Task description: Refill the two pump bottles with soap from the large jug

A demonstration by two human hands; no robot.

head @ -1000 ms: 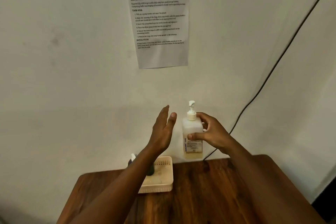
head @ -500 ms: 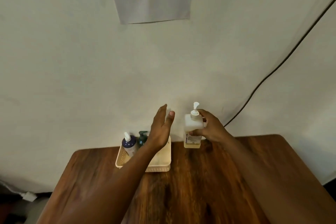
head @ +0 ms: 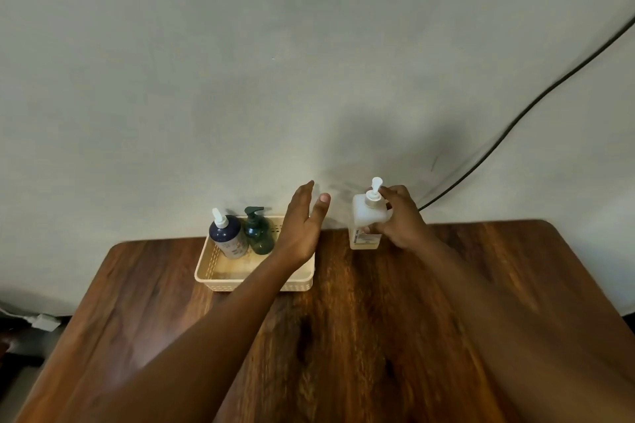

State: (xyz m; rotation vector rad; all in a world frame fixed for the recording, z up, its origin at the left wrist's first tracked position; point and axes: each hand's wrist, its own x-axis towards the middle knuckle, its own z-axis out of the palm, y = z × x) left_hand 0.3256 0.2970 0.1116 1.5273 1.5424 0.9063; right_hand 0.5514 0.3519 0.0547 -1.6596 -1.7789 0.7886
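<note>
Head view: right hand (head: 400, 221) grips the large translucent white pump jug (head: 366, 221), standing just right of the cream plastic basket (head: 220, 276); left hand (head: 302, 225) hovers over the basket, fingers straight.

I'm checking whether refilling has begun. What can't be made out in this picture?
Head view only:
- Translucent white pump jug: label too small to read; right hand covers its right side.
- Cream perforated plastic basket: right part hidden by left hand.
- Navy pump bottle, dark green pump bottle: fill levels unreadable.
</note>
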